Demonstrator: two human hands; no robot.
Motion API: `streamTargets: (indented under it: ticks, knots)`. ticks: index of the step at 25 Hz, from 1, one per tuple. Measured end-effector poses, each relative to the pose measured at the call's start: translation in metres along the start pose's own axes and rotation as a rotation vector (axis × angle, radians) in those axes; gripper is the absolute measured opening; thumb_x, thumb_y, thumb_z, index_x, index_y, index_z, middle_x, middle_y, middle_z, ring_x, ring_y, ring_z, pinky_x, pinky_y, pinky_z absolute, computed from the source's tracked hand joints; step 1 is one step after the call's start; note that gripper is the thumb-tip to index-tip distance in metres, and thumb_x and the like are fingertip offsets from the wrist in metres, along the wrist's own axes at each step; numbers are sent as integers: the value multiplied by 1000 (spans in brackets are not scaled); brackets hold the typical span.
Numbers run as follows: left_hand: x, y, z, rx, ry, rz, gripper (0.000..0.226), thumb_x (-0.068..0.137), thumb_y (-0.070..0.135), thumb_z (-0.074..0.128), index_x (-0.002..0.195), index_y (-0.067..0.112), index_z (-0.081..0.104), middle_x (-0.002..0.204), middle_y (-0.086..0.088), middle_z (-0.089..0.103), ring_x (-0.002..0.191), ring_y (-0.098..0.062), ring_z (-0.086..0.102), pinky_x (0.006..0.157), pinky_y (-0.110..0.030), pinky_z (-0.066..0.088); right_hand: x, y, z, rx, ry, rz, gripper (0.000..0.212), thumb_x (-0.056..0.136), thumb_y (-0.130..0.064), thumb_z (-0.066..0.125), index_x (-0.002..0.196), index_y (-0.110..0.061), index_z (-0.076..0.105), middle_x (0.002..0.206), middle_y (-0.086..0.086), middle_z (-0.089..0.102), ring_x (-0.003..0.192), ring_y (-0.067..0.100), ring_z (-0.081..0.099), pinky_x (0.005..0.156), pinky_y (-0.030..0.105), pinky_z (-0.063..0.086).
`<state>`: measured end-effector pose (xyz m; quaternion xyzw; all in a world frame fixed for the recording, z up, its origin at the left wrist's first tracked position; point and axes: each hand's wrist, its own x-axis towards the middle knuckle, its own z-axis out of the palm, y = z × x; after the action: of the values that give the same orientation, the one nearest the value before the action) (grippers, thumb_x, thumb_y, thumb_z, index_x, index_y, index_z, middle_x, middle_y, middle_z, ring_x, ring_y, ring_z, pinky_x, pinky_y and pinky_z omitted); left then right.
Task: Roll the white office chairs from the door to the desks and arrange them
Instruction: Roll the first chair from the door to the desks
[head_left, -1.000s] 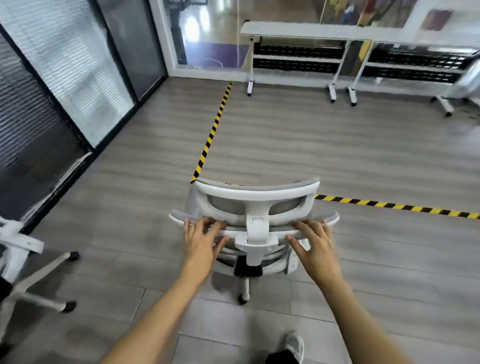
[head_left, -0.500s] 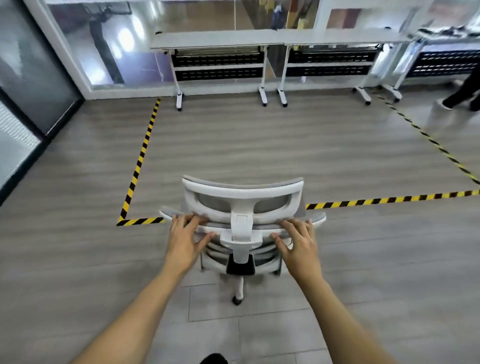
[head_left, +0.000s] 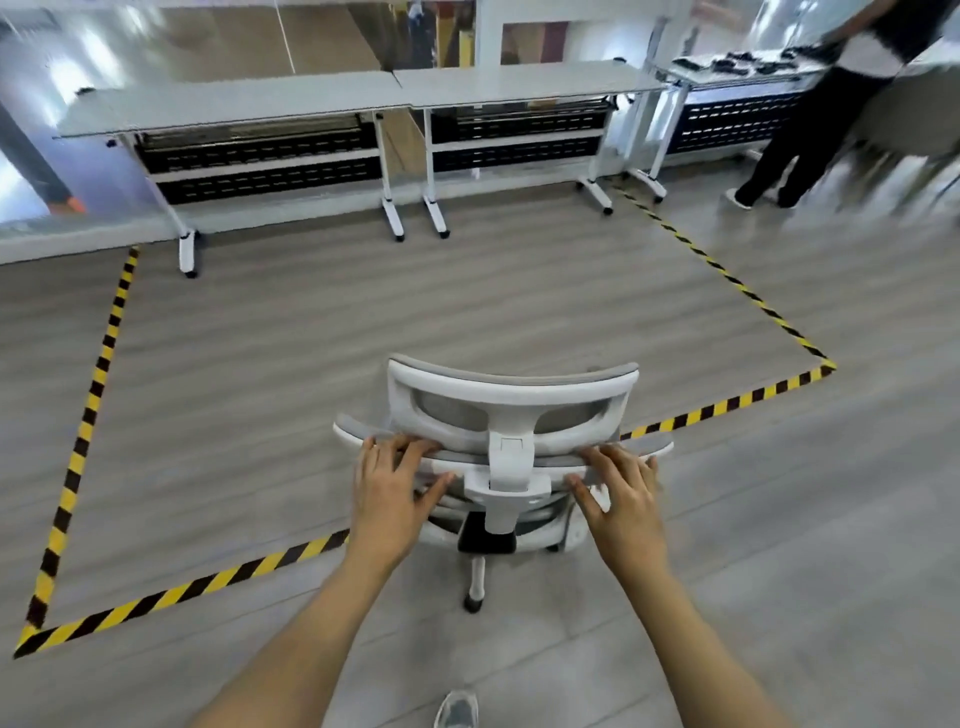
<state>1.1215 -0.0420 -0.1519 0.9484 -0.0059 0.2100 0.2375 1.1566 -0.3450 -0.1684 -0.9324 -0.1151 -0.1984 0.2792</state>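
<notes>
hands: left hand (head_left: 387, 499) and right hand (head_left: 623, 506) each grip the top rim of the chair back. Fingers lie over it and thumbs under, one hand either side of the headrest post.
chair: white chair (head_left: 511, 410) is right under my hands, with its back to me and the seat facing away. One castor (head_left: 471, 603) shows below, nearer me than the hands.
tables: a row of white tables (head_left: 234, 106) stands well ahead of the hands across open floor. The chair sits over the near line of yellow-black tape (head_left: 78, 457).
step: mid-roll by my read, heading for a table ahead.
how: I push equally on both hands so it doesn't yaw, and forward rather than down. I steer by easing one hand and slow before the table legs.
risk: another person (head_left: 810, 130), blurred, is ahead and right of my right hand. I'd hold a line left of them. The castors may snag on the tape.
</notes>
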Motion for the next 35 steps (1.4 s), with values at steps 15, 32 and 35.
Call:
streamTargets:
  ticks: [15,32,35]
  knots:
    - [478,126,305,8,9,27,42,81,59,62,104,25,71,101,1,63,100,-23,59,98,-45,41,455,338,33,112,-48,109,35,95,-43,64,126,-27,62,135,-6,52,135,17,38,109,51,40]
    - [1015,130,566,42,16,-12,42,85,60,58,107,26,68,103,1,62,103,-22,56,108,-43,35,1006,589,161,103,-167,99,35,93,-47,64,121,-27,64,127,-9,56,124,17,42,104,35,42]
    - [1103,123,602,46,5,-31,45,86,63,54,109,26,67,105,2,60,106,-21,53,109,-38,32,1095,619,186,129,-153,98,32,93,-44,66,119,-25,64,123,-9,56,122,15,40,103,34,40]
